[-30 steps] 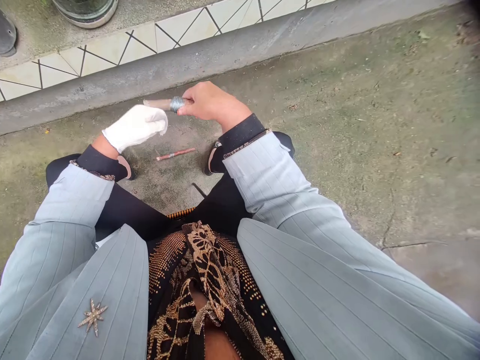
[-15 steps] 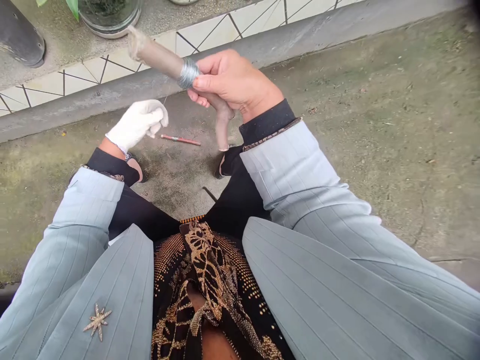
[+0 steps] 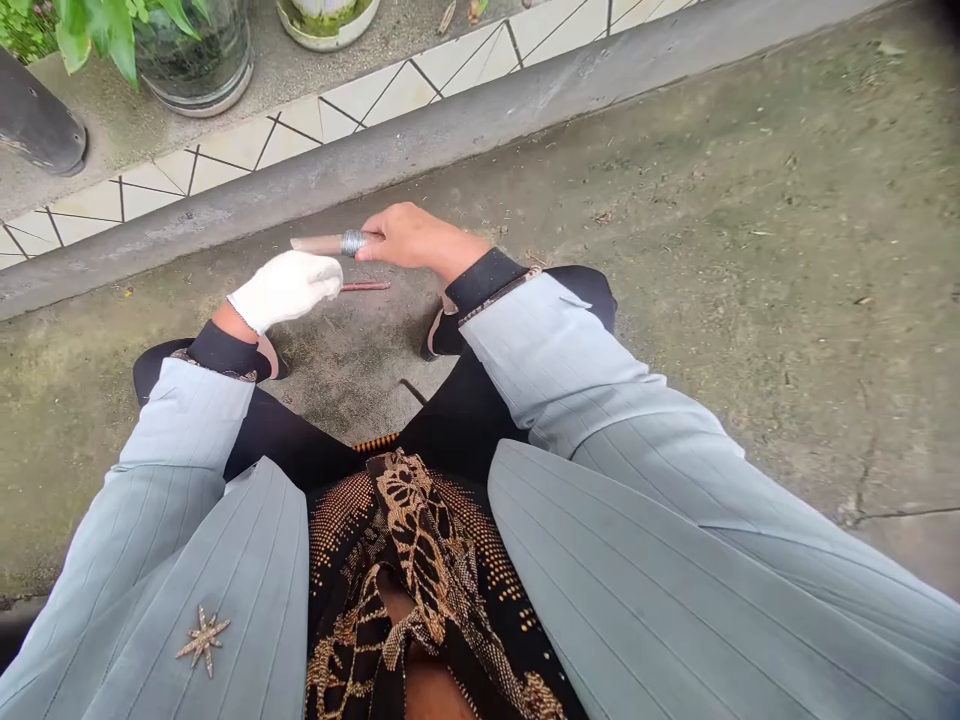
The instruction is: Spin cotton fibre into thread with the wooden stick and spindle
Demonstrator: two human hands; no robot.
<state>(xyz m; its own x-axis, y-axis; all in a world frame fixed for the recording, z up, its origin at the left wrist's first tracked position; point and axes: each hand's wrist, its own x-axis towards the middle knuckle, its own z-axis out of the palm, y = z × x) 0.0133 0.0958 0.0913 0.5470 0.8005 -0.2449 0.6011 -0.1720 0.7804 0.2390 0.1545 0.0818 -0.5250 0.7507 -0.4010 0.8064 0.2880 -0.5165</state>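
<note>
My right hand (image 3: 411, 236) is bare and closed round a brown stick (image 3: 319, 243) wound with a band of grey wire (image 3: 352, 241). The stick points left, held low over the concrete. My left hand (image 3: 286, 286) wears a white glove and is curled just below the stick's free end; what its fingers hold, if anything, I cannot make out. A thin reddish rod (image 3: 366, 286) lies on the ground just beyond the glove. Both arms are in pale grey striped sleeves with black cuffs.
A grey concrete kerb (image 3: 465, 120) runs across behind my hands, with white tiles (image 3: 225, 160) above it. On the ledge stand a glass pot with green leaves (image 3: 191, 50) and a second pot (image 3: 326, 18). My feet in dark footwear (image 3: 439, 335) rest on mossy concrete.
My right hand, which had lifted the wire-wound stick up and tilted it half a second ago, has brought it back down level near the ground. The gloved left hand has hardly moved.
</note>
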